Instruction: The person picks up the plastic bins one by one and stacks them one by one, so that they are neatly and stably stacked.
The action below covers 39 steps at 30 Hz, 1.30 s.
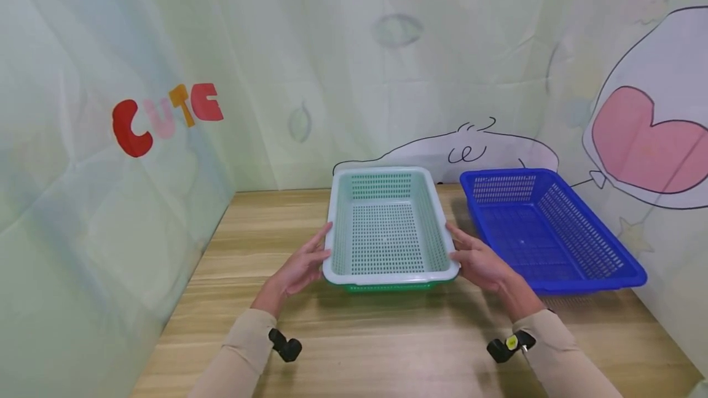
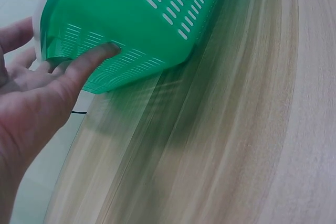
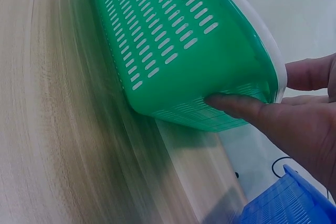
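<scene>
A pale, white-rimmed plastic basket [image 1: 387, 235] sits nested in a green plastic basket [image 2: 126, 19], in the middle of the wooden table. In the head view only a strip of the green one shows beneath the white rim. My left hand [image 1: 301, 268] holds the nested pair at the left side, with fingers at the rim and one digit against the green slotted wall. On the opposite side my right hand [image 1: 481, 263] holds the pair likewise; the right wrist view shows a digit pressed on the green wall [image 3: 178, 30]. Whether the bottom touches the table I cannot tell.
A larger blue plastic basket [image 1: 558, 269] stands right of my right hand, close to it. The wooden table [image 1: 354, 343] extends to fabric walls [image 1: 287, 78] with cartoon prints at the back and sides. A thin dark cord [image 3: 277, 165] shows near the blue basket.
</scene>
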{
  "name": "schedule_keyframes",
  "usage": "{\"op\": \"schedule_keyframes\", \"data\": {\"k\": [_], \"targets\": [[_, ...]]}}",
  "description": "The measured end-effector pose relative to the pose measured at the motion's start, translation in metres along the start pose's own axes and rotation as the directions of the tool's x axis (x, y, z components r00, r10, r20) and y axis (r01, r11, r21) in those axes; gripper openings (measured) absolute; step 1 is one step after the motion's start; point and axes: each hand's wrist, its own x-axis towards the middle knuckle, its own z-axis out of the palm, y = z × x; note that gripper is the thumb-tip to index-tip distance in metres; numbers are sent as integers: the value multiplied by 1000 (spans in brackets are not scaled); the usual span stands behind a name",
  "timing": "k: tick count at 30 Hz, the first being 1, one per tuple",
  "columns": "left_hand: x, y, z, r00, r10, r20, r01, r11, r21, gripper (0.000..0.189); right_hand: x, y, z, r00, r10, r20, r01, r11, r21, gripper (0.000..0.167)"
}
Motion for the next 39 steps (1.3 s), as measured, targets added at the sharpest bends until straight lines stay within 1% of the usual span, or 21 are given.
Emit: {"op": "schedule_keyframes", "data": {"k": [3, 7, 12, 18, 20, 22, 25, 27, 29, 30, 33, 36, 39], "targets": [[0, 0, 1, 1000, 0, -1, 0, 1000, -8, 71, -1, 0, 0, 1000, -7, 9, 7, 1000, 2, 78], [0, 0, 2, 1000, -9, -18, 9, 1000, -3, 71, -3, -1, 0, 1000, 0, 1, 0, 1000, 5, 78], [2, 1, 4, 999, -20, -41, 20, 1000, 7, 71, -5, -1, 1, 999, 3, -46, -4, 1000, -22, 78], [3, 5, 4, 997, -36, -64, 37, 999, 10, 74, -4, 0, 2, 993, -21, -117, 11, 996, -89, 78], [3, 9, 4, 997, -33, -74, 33, 999, -2, 77, -5, -1, 2, 988, -34, -151, 16, 993, -121, 77], [5, 13, 6, 996, -13, -89, 13, 1000, -2, 78, -7, -4, 2, 983, -48, -175, 18, 985, -170, 76], [8, 20, 11, 990, 26, -138, -23, 1000, 19, 80, -10, -9, 2, 979, -71, -192, 27, 974, -224, 76], [11, 26, 16, 982, 43, -183, -36, 998, 45, 80, -13, -13, 1, 978, -88, -190, 38, 967, -253, 75], [12, 31, 21, 972, 43, -230, -30, 998, 61, 80, -16, -17, 0, 979, -103, -175, 54, 963, -262, 74], [13, 34, 23, 969, 46, -242, -29, 997, 74, 80, -17, -20, -2, 980, -109, -166, 62, 961, -268, 73], [17, 40, 29, 964, 72, -257, -45, 993, 110, 78, -21, -27, -7, 980, -124, -155, 73, 952, -297, 72], [21, 45, 36, 958, 104, -267, -62, 985, 162, 79, -25, -34, -13, 979, -125, -162, 69, 947, -315, 73], [25, 49, 44, 952, 108, -287, -54, 980, 191, 81, -30, -40, -19, 975, -119, -185, 53, 942, -330, 73]]}}
